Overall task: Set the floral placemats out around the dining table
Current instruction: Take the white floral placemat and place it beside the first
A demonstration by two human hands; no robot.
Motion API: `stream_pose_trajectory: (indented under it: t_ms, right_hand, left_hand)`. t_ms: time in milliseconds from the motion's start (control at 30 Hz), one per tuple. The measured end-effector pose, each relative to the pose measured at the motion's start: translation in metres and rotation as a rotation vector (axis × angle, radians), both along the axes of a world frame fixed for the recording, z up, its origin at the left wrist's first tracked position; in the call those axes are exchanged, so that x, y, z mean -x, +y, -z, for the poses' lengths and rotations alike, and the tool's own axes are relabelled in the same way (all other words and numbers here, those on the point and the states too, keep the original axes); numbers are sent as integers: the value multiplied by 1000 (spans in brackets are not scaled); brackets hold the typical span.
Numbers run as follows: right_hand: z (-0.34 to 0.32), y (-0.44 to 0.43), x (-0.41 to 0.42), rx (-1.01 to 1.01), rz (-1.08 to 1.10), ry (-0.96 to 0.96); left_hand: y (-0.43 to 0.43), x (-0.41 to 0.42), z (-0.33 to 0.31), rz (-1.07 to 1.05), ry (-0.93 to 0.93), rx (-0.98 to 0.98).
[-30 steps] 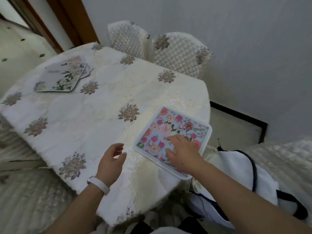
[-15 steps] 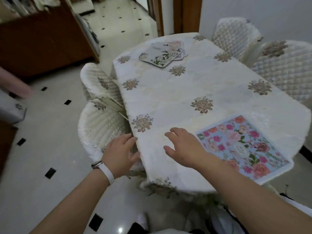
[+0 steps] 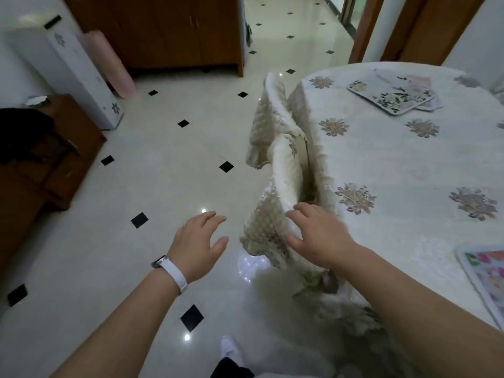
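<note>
Glossy tiled floor (image 3: 163, 170), wooden cabinet (image 3: 163, 31)

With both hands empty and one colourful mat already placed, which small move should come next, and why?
Probably walk along the table and reach the right hand toward the stacked placemats at the far end. Both hands are open and hold nothing; the left hand hovers over the floor, and only the pink floral placemat lies at the near edge.

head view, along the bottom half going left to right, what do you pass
dark wooden side cabinet → left hand with white wristband → right hand on quilted cream chair back → bright pink floral placemat
</note>
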State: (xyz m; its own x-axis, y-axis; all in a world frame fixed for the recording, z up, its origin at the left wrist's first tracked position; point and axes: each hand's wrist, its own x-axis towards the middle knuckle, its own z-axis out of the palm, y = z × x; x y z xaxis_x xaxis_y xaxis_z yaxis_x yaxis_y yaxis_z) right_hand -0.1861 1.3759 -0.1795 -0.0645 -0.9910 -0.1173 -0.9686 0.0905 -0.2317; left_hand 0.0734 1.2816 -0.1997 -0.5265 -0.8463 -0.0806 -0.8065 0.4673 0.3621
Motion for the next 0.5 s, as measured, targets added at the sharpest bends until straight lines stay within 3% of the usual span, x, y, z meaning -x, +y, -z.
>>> stream_pose_trajectory:
  t_ms: [233,500]
  right_hand:
    - [-15,-83,-109,-17,-60,26]
    - [-30,-174,-154,34,-142,60]
  left_hand:
    - [-69,-116,-2,-49,8,70]
    - [-126,-168,-8,-152,37,116]
